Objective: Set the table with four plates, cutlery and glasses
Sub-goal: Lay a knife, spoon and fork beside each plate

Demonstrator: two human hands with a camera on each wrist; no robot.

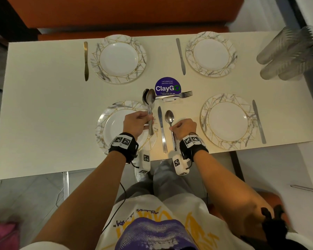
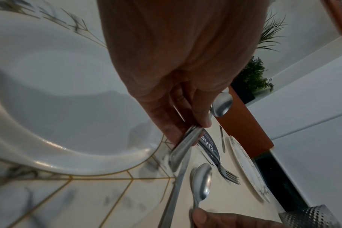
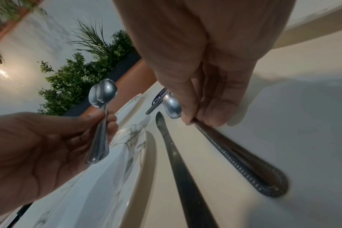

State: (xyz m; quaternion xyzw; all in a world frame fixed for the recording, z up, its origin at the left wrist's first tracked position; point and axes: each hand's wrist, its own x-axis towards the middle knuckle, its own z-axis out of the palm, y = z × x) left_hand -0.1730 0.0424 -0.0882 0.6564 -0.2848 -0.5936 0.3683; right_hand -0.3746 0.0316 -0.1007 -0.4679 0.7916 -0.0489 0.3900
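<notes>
Four marble-rimmed plates lie on the white table. Over the near-left plate, my left hand grips a bundle of spoons by their handles, bowls pointing away; the same spoons show in the right wrist view. My right hand pinches the handle of a single spoon lying on the table beside a knife. That spoon's beaded handle lies flat under my fingertips. Forks rest on the round purple sign.
A knife lies beside each plate: gold at the far left, silver at the far right, silver at the near right. Clear stacked glasses lie at the table's far right corner. An orange bench runs behind the table.
</notes>
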